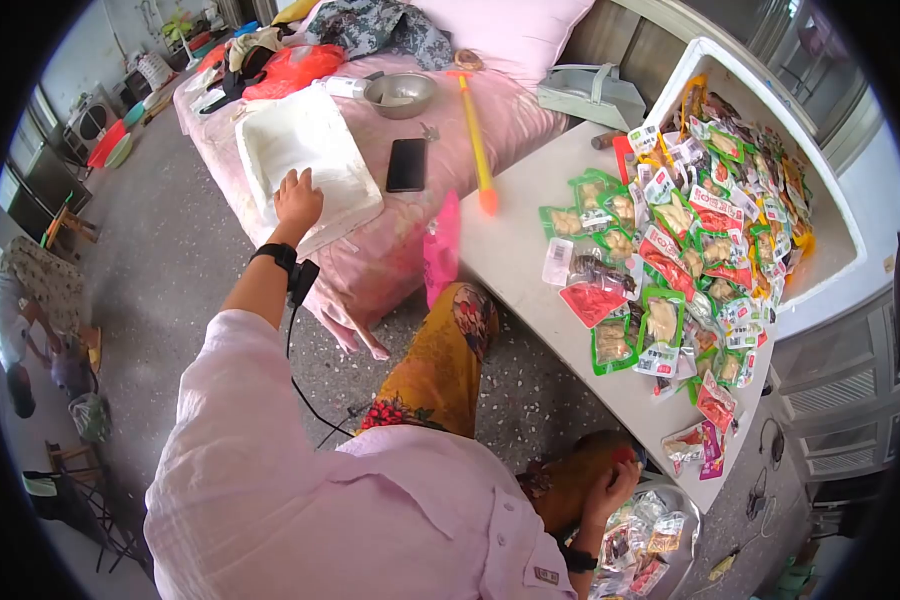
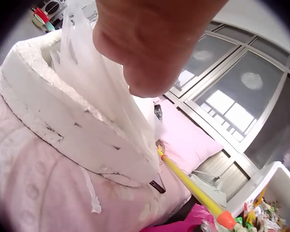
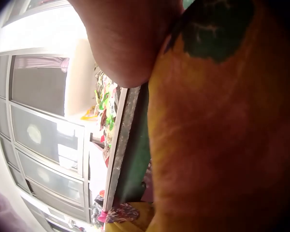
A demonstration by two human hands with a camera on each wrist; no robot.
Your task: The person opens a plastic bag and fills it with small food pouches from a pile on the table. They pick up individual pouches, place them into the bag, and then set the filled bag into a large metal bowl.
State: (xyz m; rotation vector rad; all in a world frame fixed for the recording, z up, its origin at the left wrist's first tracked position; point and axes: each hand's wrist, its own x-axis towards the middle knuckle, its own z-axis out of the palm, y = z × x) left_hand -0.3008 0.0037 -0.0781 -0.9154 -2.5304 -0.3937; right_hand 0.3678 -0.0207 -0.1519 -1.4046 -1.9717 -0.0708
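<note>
A white foam box (image 1: 362, 200) stands on a bed with a pink cover (image 1: 400, 265). My left hand (image 1: 298, 203) is over its near side, fingers forward and slightly bent. Thin white plastic film (image 2: 99, 87) rises from the box beside that hand in the left wrist view, where the fingertips are out of sight. My right hand (image 1: 613, 492) rests at my right knee, fingers loosely curled, beside the patterned yellow trousers (image 3: 208, 121). Below it a metal basin (image 1: 685, 545) holds small food packets (image 1: 635, 545).
Many sealed food packets (image 1: 660, 320) spill across the white table (image 1: 510, 240) from a large white foam box (image 1: 850, 215). A phone (image 1: 406, 165), a metal bowl (image 1: 400, 95) and a yellow stick (image 1: 475, 140) lie on the bed. Another person (image 1: 15, 340) is at far left.
</note>
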